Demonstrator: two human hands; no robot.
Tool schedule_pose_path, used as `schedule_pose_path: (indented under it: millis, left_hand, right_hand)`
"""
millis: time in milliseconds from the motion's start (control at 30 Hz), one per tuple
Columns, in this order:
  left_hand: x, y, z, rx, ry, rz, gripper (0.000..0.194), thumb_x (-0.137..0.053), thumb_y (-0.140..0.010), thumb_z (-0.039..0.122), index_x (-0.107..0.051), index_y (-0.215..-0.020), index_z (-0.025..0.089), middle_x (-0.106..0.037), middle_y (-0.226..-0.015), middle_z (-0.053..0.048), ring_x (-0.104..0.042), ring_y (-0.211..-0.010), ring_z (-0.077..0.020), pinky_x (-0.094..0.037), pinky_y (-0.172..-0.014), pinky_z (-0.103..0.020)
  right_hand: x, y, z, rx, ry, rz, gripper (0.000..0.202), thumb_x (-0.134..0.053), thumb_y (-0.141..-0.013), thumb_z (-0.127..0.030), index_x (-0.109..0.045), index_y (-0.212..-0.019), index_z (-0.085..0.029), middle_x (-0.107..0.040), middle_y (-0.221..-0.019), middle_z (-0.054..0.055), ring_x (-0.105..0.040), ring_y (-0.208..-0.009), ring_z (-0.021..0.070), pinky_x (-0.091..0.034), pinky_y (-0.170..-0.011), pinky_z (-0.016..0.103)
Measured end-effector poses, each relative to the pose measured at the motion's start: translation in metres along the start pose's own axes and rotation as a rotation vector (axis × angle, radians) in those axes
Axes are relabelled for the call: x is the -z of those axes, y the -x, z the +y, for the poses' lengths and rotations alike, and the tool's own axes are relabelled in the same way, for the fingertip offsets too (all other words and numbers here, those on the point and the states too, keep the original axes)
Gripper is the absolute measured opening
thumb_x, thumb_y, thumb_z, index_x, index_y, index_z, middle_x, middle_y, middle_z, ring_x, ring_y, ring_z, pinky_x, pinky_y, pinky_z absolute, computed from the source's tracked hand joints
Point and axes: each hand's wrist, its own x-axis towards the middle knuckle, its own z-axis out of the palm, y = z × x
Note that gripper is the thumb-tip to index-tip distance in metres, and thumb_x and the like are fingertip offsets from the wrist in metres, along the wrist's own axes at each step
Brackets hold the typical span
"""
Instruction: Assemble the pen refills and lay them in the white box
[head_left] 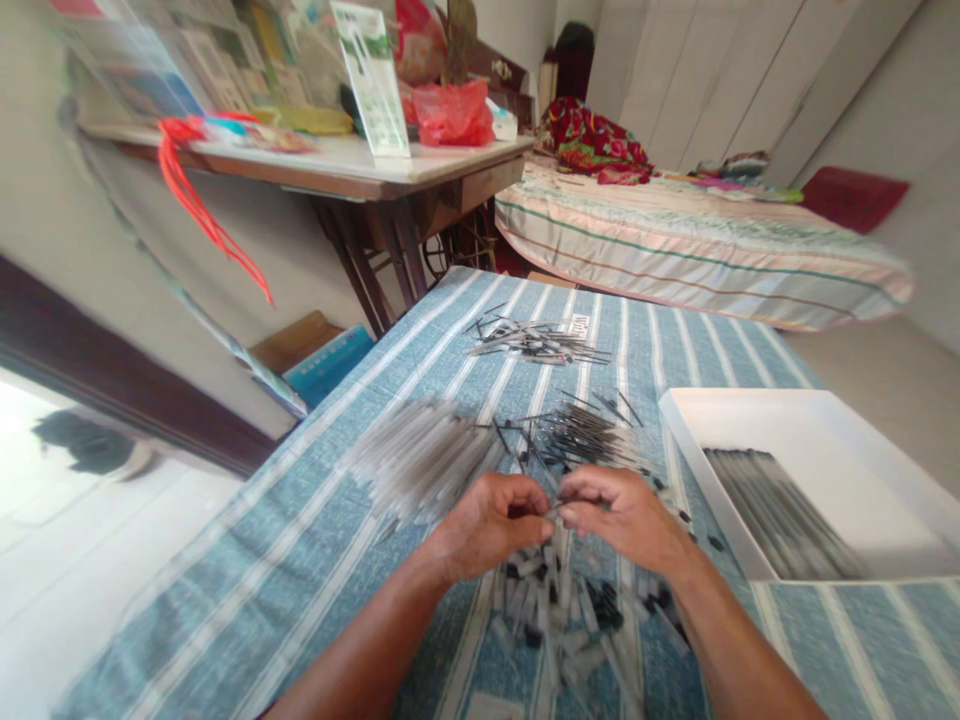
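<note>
My left hand [499, 515] and my right hand [619, 510] meet over the middle of the table, fingertips pinched close together. Something small and slim, like a pen part, seems to be between them, but it is blurred and mostly covered by the fingers. Just left of my left hand lies a row of pale translucent pen barrels [424, 455]. Beyond my right hand is a pile of thin dark pen refills [585, 432]. Under my wrists, short clear and black pen pieces [559, 610], perhaps caps, are scattered in a heap.
On the right, a white tray [847, 430] contains a row of dark-looking pens [780, 510]. Another pile of thin sticks [536, 340] lies at the table's far end. The blue striped cloth [247, 570] covers the table. Behind stand a cluttered desk [442, 165] and a bed [675, 235].
</note>
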Motion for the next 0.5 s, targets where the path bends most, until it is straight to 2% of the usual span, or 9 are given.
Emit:
schedule_pose_path:
  millis: [133, 200, 333, 500]
  left_hand:
    - [-0.0012, -0.0001, 0.0001, 0.007, 0.013, 0.009, 0.019, -0.065, -0.063, 0.028, -0.055, -0.068, 0.012, -0.045, -0.054, 0.006, -0.035, -0.050, -0.0065, -0.026, -0.047, -0.020]
    - [-0.0014, 0.0002, 0.0007, 0.007, 0.021, 0.011, 0.019, -0.065, -0.063, 0.028, -0.054, -0.068, 0.012, -0.044, -0.054, 0.006, -0.034, -0.050, -0.0065, -0.026, -0.047, -0.021]
    - [-0.0011, 0.0008, 0.0018, 0.005, 0.019, -0.005, 0.019, -0.064, -0.064, 0.028, -0.055, -0.068, 0.012, -0.045, -0.054, 0.006, -0.035, -0.051, -0.0065, -0.025, -0.048, -0.021]
    - [-0.0010, 0.0005, 0.0003, -0.001, 0.010, 0.016, 0.019, -0.065, -0.063, 0.028, -0.054, -0.067, 0.013, -0.044, -0.054, 0.006, -0.035, -0.051, -0.0067, -0.025, -0.047, -0.020]
  right_hand:
    - [-0.0046, -0.0010, -0.0016, -0.027, 0.147, 0.031, 0.043, -0.045, -0.084, -0.041, -0.048, -0.050, -0.016, -0.047, -0.043, -0.003, -0.045, -0.043, 0.0084, -0.031, -0.045, 0.019]
    - [-0.0051, -0.0015, -0.0021, -0.027, 0.168, 0.035, 0.046, -0.043, -0.084, -0.045, -0.050, -0.050, -0.015, -0.045, -0.043, -0.003, -0.044, -0.043, 0.0082, -0.030, -0.045, 0.020]
    - [-0.0042, -0.0011, -0.0029, -0.029, 0.054, -0.010, 0.032, -0.053, -0.080, -0.044, -0.057, -0.069, -0.015, -0.050, -0.051, -0.004, -0.047, -0.048, 0.0087, -0.032, -0.046, 0.019]
    - [-0.0048, -0.0007, -0.0011, -0.061, 0.132, -0.006, 0.051, -0.039, -0.086, -0.049, -0.048, -0.048, -0.016, -0.046, -0.041, -0.003, -0.045, -0.042, 0.0083, -0.032, -0.046, 0.019]
